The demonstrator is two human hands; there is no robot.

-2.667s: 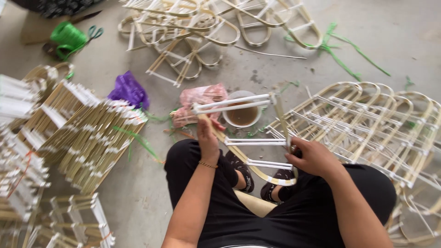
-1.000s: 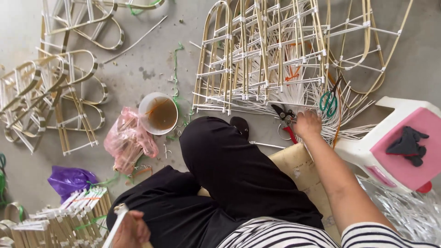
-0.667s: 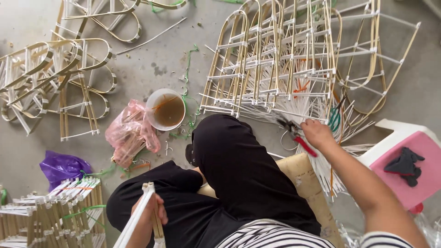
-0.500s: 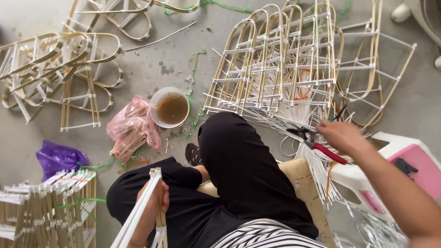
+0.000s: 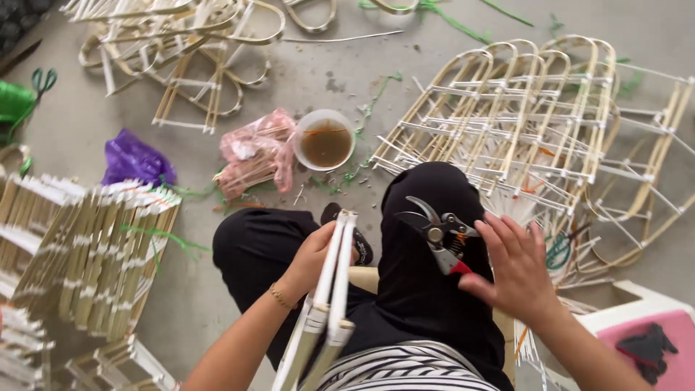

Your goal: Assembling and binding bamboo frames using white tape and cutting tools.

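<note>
My left hand [image 5: 313,259] grips a small frame of pale bamboo slats [image 5: 326,308], held edge-on above my lap. My right hand [image 5: 515,269] holds pruning shears [image 5: 437,233] with grey blades and red handles; the blades are open and point left over my right knee. About a hand's width separates the shears from the slat frame. I sit cross-legged in black trousers, with a dark sandal [image 5: 359,242] showing between my legs.
A stack of arched bamboo frames [image 5: 521,116] lies ahead on the right. A white bowl of brown liquid [image 5: 325,140], a pink bag [image 5: 255,152] and a purple bag [image 5: 135,159] sit on the concrete floor. Bundled slat frames [image 5: 87,246] stand left. A white-and-pink stool [image 5: 644,340] is at right.
My right hand picked the shears up from beside the frames at right and brought them over my knee. My left hand raised the slat frame into view. The view swung left.
</note>
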